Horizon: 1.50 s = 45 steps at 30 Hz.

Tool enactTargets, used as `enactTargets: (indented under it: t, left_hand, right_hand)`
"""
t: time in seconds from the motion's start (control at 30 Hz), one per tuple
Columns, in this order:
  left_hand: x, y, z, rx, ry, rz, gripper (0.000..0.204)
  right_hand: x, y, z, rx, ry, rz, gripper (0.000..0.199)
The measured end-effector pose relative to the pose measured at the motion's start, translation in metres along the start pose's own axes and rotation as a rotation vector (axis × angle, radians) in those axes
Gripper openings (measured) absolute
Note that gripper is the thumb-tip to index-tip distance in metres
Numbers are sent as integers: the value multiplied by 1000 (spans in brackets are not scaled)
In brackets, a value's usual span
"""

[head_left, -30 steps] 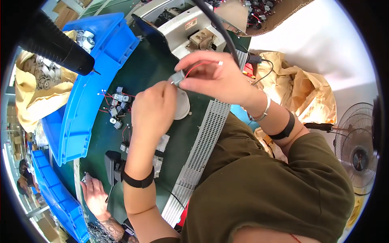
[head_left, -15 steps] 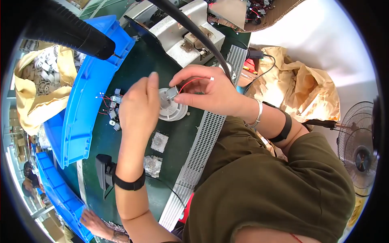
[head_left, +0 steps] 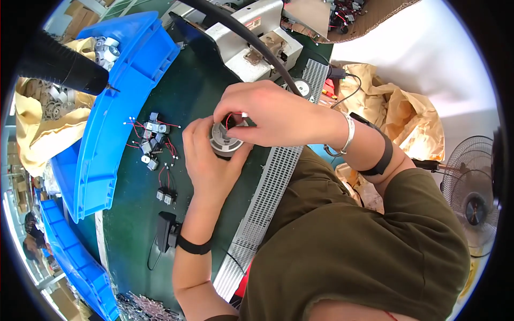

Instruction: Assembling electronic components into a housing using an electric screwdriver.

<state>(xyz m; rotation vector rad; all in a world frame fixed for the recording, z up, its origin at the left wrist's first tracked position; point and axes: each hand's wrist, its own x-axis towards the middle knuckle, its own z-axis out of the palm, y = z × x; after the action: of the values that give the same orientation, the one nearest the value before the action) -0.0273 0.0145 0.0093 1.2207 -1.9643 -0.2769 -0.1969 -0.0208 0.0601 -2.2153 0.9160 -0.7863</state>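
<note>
My left hand (head_left: 205,160) is wrapped round the side of a round grey-white plastic housing (head_left: 229,145) above the green bench. From the right, my right hand (head_left: 273,115) reaches over its top, thumb and fingers closed at its mouth. They pinch a small motor with a red wire, its body mostly hidden by the fingers; its white connector (head_left: 244,114) shows beside the thumb. To the left lies a heap of small silver motors (head_left: 152,140) with red and black leads. Two more motors (head_left: 164,197) sit nearer my left forearm.
A black power screwdriver (head_left: 80,72) hangs over a blue bin (head_left: 99,160) at left. At the back stands a metal fixture (head_left: 249,45), with a black cable (head_left: 241,29) arching across. A perforated white strip (head_left: 267,192) edges the bench; a fan (head_left: 474,198) is far right.
My left hand has moved right and closed round the housing. My right hand has brought the motor to the housing's mouth. Another person's hand at lower left has gone from view.
</note>
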Motion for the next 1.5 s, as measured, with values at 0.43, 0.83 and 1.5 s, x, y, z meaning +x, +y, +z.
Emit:
enactTargets:
  t: [0.43,0.83,1.5]
  left_hand:
    - [-13,-14,0,-256,47,66,57]
    - [-12,-7,-6,-48,63,333,38]
    - [-12,-19,-10,12,-6,241,39]
  right_hand:
    - [13,-26,12,-464,-52,-120,17]
    - [66,-58,0,332,652,-222,51]
    - [38,-7,-94,574,638,-72,31]
